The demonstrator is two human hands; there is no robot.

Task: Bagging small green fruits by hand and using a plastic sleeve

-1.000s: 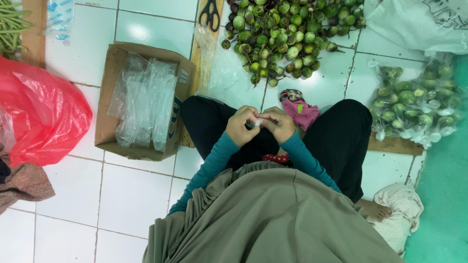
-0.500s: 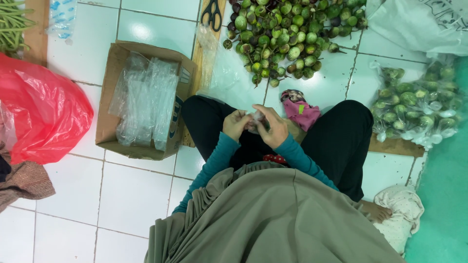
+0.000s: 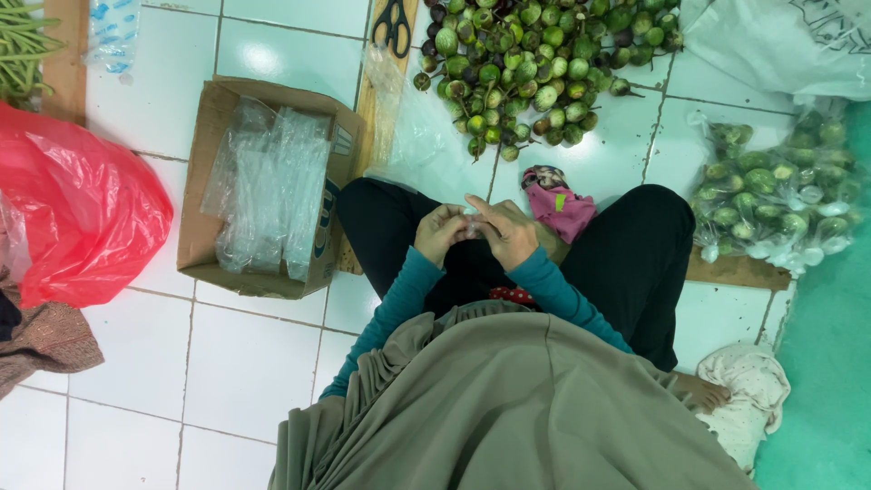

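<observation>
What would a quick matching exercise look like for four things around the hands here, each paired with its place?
Things:
1. scissors
2. cardboard box
3. red plastic bag
4. loose pile of small green eggplants

Places:
A. far left edge of the floor
B. straight ahead of the knees, spread on the tiles
C. on the wooden board at the top, left of the eggplant pile
D. left of the left knee, holding clear plastic bags

Pairs: 1-C, 2-D, 3-A, 4-B
</observation>
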